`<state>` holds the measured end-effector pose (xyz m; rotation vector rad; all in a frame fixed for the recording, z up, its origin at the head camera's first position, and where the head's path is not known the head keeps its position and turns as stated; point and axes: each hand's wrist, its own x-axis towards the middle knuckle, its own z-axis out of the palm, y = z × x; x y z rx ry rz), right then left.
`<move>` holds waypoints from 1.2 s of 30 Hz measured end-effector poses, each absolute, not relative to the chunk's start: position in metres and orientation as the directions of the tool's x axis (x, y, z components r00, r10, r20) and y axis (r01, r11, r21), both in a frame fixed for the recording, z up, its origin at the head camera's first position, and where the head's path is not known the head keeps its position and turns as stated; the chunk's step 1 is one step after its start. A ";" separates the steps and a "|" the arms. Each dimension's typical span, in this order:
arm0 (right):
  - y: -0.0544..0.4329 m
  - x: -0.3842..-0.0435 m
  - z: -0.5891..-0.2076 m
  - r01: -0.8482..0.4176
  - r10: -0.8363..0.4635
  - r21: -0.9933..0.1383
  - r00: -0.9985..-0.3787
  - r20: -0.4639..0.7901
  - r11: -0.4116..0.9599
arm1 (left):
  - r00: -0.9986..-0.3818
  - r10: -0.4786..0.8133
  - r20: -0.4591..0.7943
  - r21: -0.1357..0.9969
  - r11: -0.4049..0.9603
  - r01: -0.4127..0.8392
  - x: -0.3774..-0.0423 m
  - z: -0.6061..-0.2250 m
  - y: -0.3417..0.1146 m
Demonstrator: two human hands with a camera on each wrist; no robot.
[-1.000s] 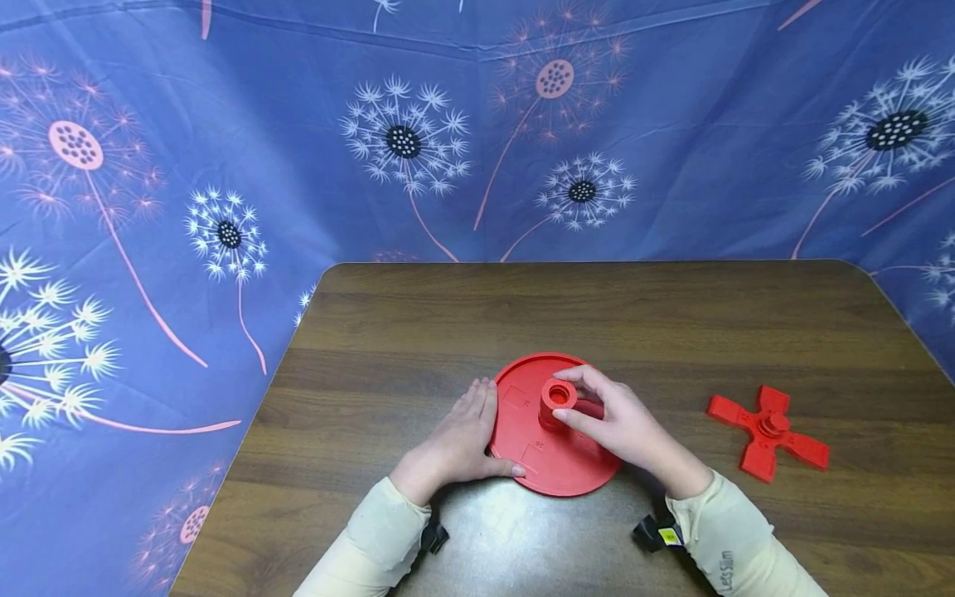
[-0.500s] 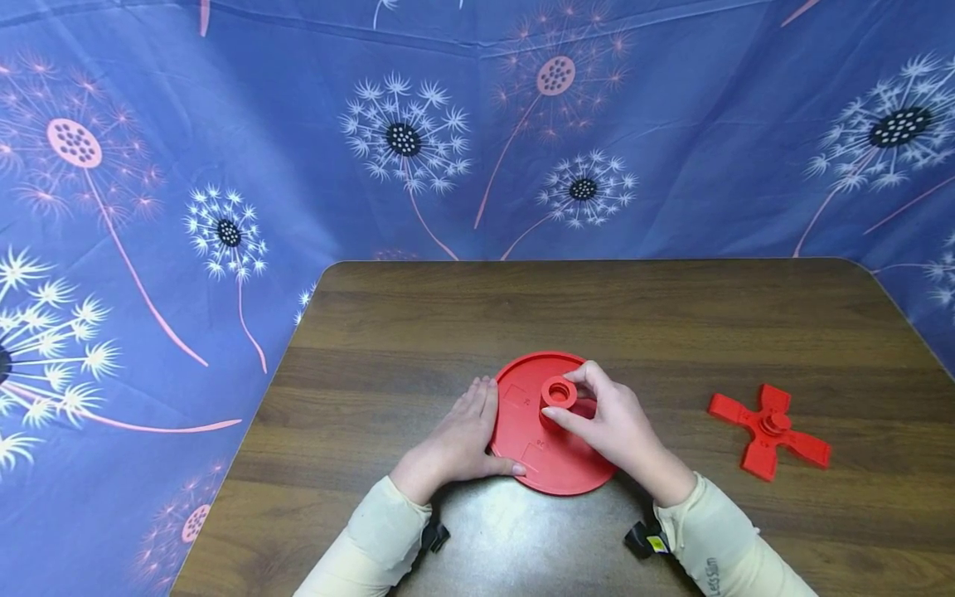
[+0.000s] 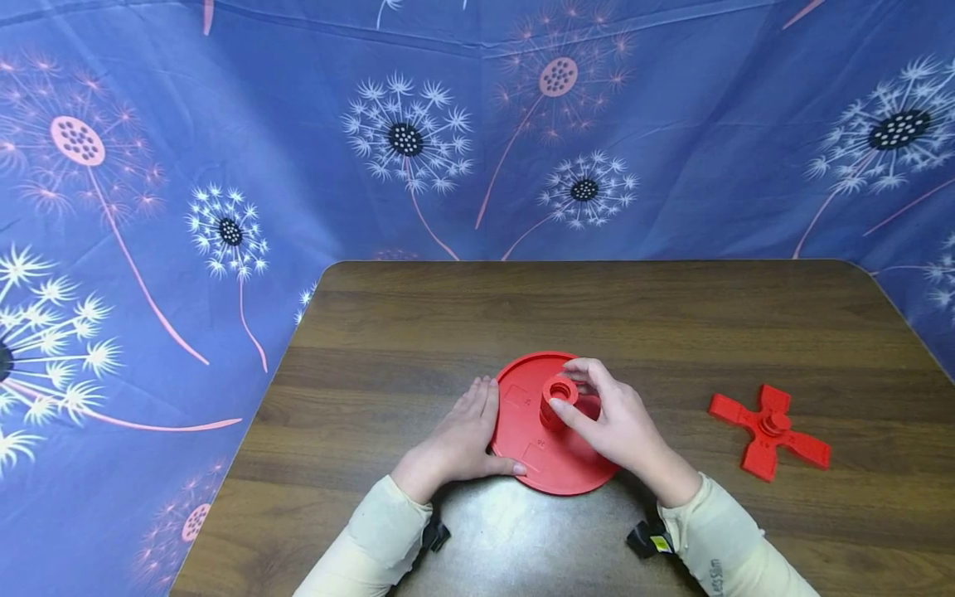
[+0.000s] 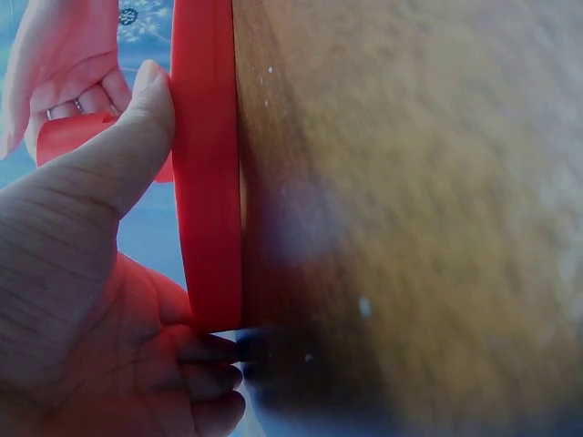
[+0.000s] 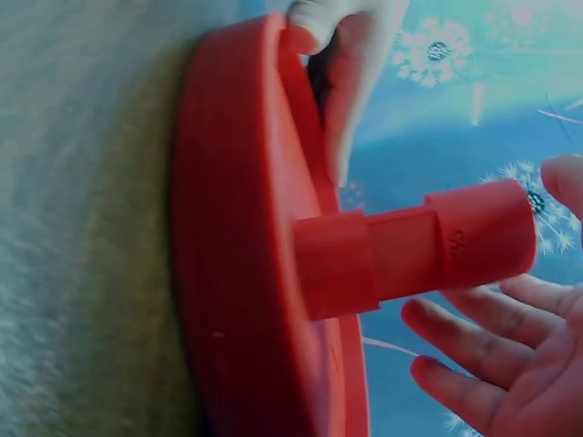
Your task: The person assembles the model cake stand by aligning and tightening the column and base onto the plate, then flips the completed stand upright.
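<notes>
While the straight-fingered left grip [image 3: 457, 443] touches the disc [image 3: 555, 458], the right grip [image 3: 625, 427], parted, brackets its post [image 5: 410, 253].

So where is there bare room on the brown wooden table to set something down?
The table has bare patches between the round red rimmed disc and the far edge, left of the left hand, and between the right hand and the red four-armed cross. Crowded: the disc, with its upright red cylinder and both hands.
</notes>
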<state>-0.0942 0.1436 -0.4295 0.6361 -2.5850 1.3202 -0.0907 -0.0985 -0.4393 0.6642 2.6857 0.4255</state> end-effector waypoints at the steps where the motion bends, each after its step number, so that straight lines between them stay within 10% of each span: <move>1: 0.145 -0.095 -0.429 -0.452 -0.314 -0.743 -0.889 0.332 0.494 | -0.833 0.493 -0.252 0.362 0.846 0.391 -0.091 -0.439 -0.098; 11: 0.154 -0.099 -0.429 -0.473 -0.467 -0.779 -0.843 0.265 0.412 | -0.829 0.498 -0.256 0.356 0.846 0.398 -0.090 -0.439 -0.098; 36: 0.138 -0.089 -0.434 -0.389 -0.191 -0.749 -0.920 0.341 0.537 | -0.831 0.488 -0.269 0.355 0.852 0.385 -0.091 -0.439 -0.097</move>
